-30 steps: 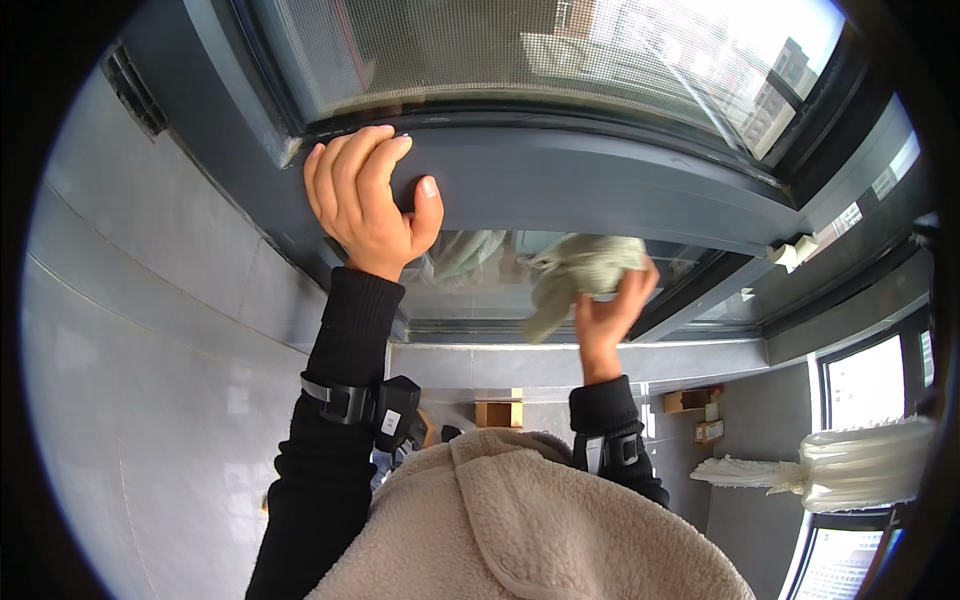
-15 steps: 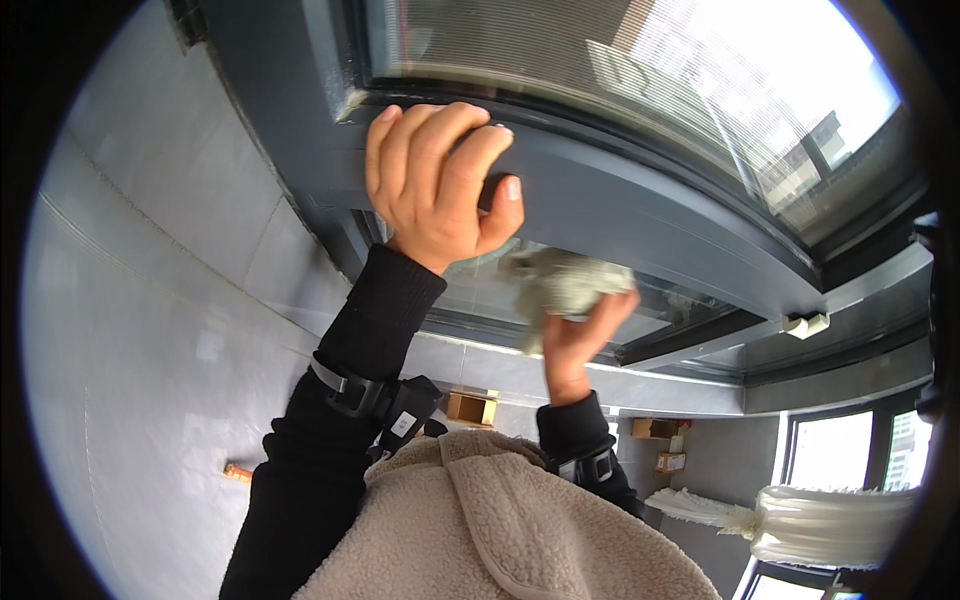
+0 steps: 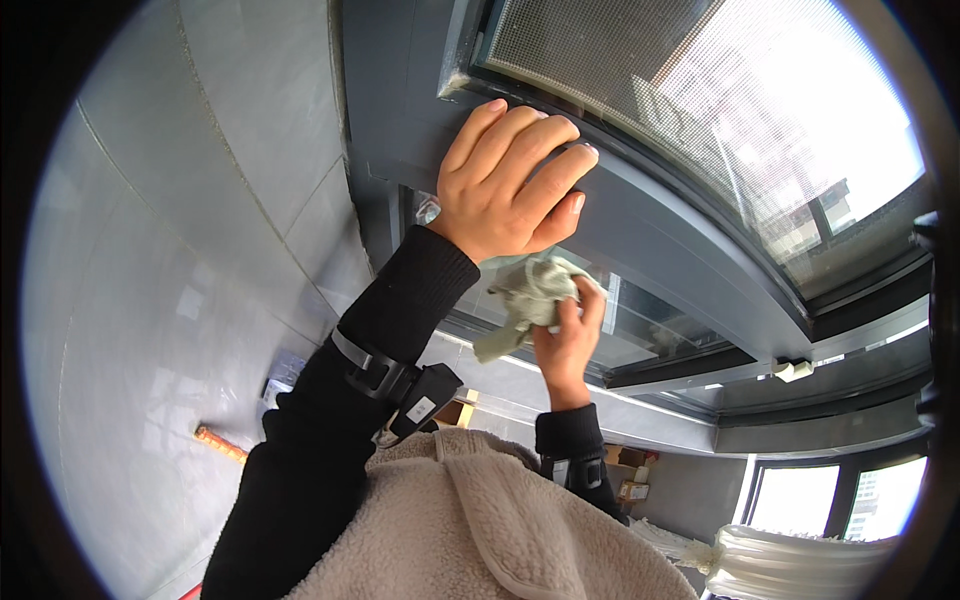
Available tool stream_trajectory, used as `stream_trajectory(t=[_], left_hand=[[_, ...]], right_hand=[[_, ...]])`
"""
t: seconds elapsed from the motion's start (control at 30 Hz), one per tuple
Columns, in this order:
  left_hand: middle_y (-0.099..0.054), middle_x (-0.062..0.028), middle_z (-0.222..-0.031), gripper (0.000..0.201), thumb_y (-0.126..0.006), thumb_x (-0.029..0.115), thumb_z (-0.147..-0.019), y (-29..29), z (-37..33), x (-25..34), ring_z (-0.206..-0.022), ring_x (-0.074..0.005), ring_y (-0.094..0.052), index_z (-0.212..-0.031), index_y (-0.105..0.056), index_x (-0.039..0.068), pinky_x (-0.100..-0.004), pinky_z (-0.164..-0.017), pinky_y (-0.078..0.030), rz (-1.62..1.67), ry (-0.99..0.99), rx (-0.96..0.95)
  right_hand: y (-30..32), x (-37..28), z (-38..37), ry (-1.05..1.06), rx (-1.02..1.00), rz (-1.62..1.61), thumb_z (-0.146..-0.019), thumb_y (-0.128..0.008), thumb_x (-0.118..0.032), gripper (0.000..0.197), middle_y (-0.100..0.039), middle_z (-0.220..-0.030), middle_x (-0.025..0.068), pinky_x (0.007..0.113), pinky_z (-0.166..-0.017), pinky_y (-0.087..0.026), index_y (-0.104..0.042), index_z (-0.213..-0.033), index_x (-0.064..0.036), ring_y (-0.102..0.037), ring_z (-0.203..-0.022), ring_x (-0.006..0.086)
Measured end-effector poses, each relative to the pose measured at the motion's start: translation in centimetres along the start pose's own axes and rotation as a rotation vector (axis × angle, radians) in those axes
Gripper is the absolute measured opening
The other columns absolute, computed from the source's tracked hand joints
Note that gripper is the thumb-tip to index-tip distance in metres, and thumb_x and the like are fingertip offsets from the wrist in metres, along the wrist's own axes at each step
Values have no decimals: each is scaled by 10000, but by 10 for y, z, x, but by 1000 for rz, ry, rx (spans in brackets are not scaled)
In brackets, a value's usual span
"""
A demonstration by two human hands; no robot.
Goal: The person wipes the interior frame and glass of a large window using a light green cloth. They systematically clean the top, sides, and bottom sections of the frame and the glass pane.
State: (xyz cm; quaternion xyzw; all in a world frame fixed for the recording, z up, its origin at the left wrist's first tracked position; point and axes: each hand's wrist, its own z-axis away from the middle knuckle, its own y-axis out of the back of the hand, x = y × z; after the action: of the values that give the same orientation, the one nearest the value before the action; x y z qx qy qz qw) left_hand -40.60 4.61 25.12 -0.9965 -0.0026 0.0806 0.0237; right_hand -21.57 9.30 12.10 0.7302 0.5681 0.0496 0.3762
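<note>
My left hand (image 3: 515, 190) is up on the dark grey window frame (image 3: 665, 225), its fingers bent over the upper edge of the crossbar and the thumb along its face. Lower and a little to the right, my right hand (image 3: 572, 335) grips a crumpled pale green cloth (image 3: 540, 290). The cloth is bunched against the lower glass pane (image 3: 640, 315), below the crossbar, with one end hanging down to the left. Whether all of the cloth touches the glass cannot be made out.
A mesh screen (image 3: 610, 50) covers the upper pane. Grey tiled wall (image 3: 210, 270) rises on the left, with an orange roll-like object (image 3: 220, 443) low beside it. Cardboard boxes (image 3: 633, 490) and a white plastic-wrapped bundle (image 3: 800, 560) lie lower right.
The view has swung, so the window and my left hand appear farther right. My right hand and the cloth have shifted left along the lower pane, closer to my left hand.
</note>
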Motion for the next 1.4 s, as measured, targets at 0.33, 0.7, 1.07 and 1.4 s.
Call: stream_trajectory(t=[0.33, 0.7, 1.07, 1.4], left_hand=[[-636, -24, -942, 221, -537, 295, -800, -9, -4, 4, -855, -228, -614, -926, -651, 153, -415, -948, -428, 1, 36, 92], [-624, -19, -987, 216, -568, 254, -759, -8, 0, 4, -903, -211, -606, -951, -629, 177, -417, -959, -429, -2, 46, 74], [-627, -29, -1039, 243, -564, 270, -790, -2, -2, 1, -931, -225, -606, -1002, -632, 172, -426, -971, -430, 8, 26, 24], [-641, -13, -926, 235, -507, 314, -836, -12, -2, 2, -852, -220, -615, -920, -664, 160, -410, -950, -422, -16, 11, 122]], right_hand=[[51, 65, 43, -461, 455, -117, -698, -677, 45, 517, -439, -1233, 171, 424, -994, -398, -530, -1193, 18, -496, -1160, 348], [-53, -28, -6, 114, -96, -37, -645, -658, 33, 445, -505, -1201, 209, 498, -1004, -363, -621, -1086, -4, -464, -1135, 412], [-44, 0, 27, 121, -244, 38, -590, -638, 32, 338, -563, -1178, 78, 431, -883, -439, -674, -899, -98, -537, -1058, 321], [34, 57, 37, -238, 403, 125, -663, -739, 16, 544, -442, -1309, 194, 451, -990, -389, -552, -1174, -1, -458, -1196, 391]])
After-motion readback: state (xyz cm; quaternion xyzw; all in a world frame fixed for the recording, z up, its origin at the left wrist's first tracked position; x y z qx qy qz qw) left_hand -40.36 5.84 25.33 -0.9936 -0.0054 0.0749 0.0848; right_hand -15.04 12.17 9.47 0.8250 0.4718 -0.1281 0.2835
